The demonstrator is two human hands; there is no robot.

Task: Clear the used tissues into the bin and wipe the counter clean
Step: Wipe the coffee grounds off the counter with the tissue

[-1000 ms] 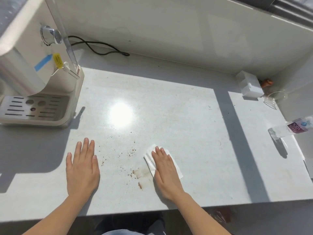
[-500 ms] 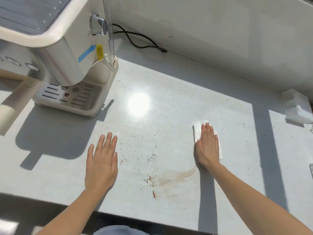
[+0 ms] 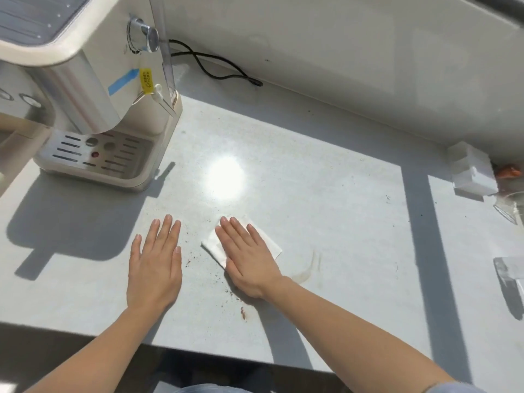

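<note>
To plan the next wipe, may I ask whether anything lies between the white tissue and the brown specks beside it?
Nothing visible does: the brown specks lie on the pale grey counter just left of the white folded tissue under the right hand; the left hand rests beyond them.

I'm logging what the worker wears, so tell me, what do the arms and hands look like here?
The left hand and right hand are bare: no gloves, rings or watch. Nails look short and unpainted. Forearms are bare; a grey-blue sleeve edge shows high on the right arm only.
</note>
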